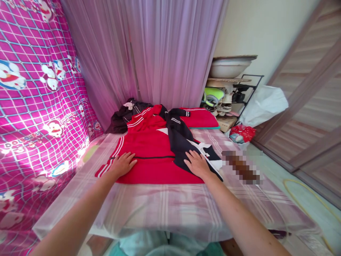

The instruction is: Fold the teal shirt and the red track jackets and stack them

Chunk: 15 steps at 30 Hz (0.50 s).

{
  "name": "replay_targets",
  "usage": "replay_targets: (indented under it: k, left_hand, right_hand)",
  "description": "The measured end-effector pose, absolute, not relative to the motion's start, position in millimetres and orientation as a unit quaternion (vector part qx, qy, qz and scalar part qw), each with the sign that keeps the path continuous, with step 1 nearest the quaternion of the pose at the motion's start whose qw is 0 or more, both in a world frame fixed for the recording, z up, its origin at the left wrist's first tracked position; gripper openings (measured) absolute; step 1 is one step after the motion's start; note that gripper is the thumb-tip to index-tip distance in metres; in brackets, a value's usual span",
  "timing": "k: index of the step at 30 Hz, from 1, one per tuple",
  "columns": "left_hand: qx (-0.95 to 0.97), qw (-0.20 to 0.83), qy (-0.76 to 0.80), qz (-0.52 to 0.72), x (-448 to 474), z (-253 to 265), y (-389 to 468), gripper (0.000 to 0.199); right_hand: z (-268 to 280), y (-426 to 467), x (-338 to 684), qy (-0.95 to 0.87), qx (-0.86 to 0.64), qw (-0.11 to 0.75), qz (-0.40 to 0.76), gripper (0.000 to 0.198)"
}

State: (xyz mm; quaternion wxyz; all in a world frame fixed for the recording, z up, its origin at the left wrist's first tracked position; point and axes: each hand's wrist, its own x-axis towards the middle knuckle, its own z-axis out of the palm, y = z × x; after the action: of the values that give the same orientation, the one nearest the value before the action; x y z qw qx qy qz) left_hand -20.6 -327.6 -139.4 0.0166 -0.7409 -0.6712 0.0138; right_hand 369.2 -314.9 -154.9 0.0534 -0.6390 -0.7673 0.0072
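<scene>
A red and navy track jacket with white stripes lies spread flat on the table, its collar toward the right. My left hand rests palm down on its red left part, beside the striped sleeve, with fingers spread. On the navy part near the white-edged collar lies my right hand, also flat with fingers apart. Neither hand grips the cloth. A navy sleeve stretches away toward the back of the table.
A checked cloth covers the table. Behind the jacket are a dark clothes pile and a folded red garment. A blurred brown patch sits at right. A rack with shoes stands by the wall; a pink curtain hangs left.
</scene>
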Motion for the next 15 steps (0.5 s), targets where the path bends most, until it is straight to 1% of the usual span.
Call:
replay_targets:
  k: [3, 6, 9, 12, 15]
  left_hand:
    - [-0.743, 0.014, -0.669, 0.02, -12, -121, -318, 0.049]
    - [-0.755, 0.064, -0.652, -0.012, 12, -111, -307, 0.049]
    - [-0.76, 0.093, -0.642, -0.037, 37, -117, -298, 0.049]
    - [-0.746, 0.061, -0.663, -0.012, 47, -135, -291, 0.053]
    - [-0.732, 0.021, -0.681, 0.003, 43, -151, -287, 0.057]
  right_hand:
    - [-138, -308, 365, -0.767, -0.638, 0.07, 0.014, 0.048]
    - [-120, -296, 357, -0.771, -0.623, 0.135, 0.009, 0.041]
    - [-113, -281, 353, -0.769, -0.607, 0.199, 0.023, 0.037]
    - [-126, -267, 357, -0.736, -0.618, 0.266, 0.077, 0.035]
    - [-150, -256, 369, -0.648, -0.634, 0.385, 0.176, 0.036]
